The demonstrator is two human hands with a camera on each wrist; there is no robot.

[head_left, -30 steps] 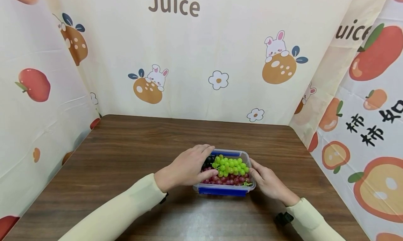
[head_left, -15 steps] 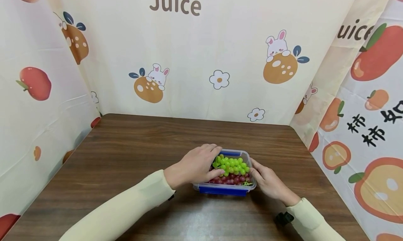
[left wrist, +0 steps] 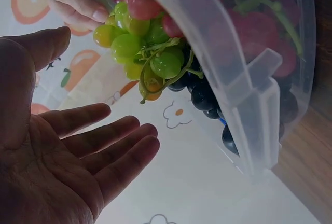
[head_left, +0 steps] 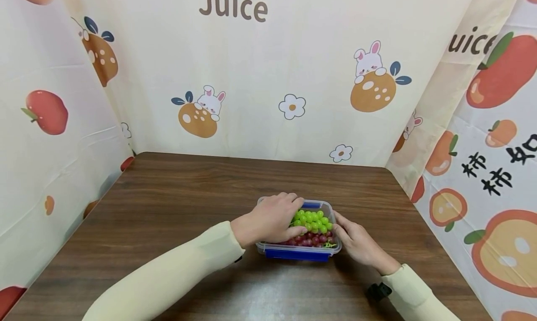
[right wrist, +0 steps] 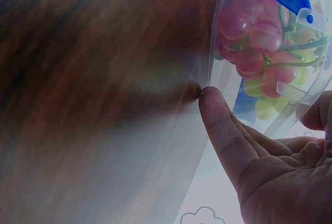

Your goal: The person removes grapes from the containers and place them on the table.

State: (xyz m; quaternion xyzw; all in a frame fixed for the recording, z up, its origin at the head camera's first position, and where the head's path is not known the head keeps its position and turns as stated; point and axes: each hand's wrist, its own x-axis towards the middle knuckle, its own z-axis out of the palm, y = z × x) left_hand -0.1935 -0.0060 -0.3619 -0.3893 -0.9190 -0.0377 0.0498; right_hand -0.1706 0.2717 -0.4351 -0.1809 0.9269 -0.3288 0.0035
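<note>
A clear plastic food container [head_left: 295, 249] with blue clips holds a bunch of green grapes [head_left: 312, 221] lying over red grapes [head_left: 310, 239]. Black grapes [left wrist: 205, 97] show in the left wrist view beside the green ones. My left hand [head_left: 274, 218] hovers over the container's left part, fingers extended and thumb apart, with nothing in its grasp; it hides the left part of the fruit. At the right end, my right hand [head_left: 361, 244] holds the container, thumb over the rim and straight fingers [right wrist: 223, 136] along the outer wall.
The container stands on a dark wooden table [head_left: 189, 190]. Fruit-print curtains [head_left: 251, 55] enclose the table's back and both sides. A small black device [head_left: 378, 291] is worn on the right wrist.
My left hand has slid to the right across the container, covering the black grapes and some of the green bunch. My right hand and the container have stayed put.
</note>
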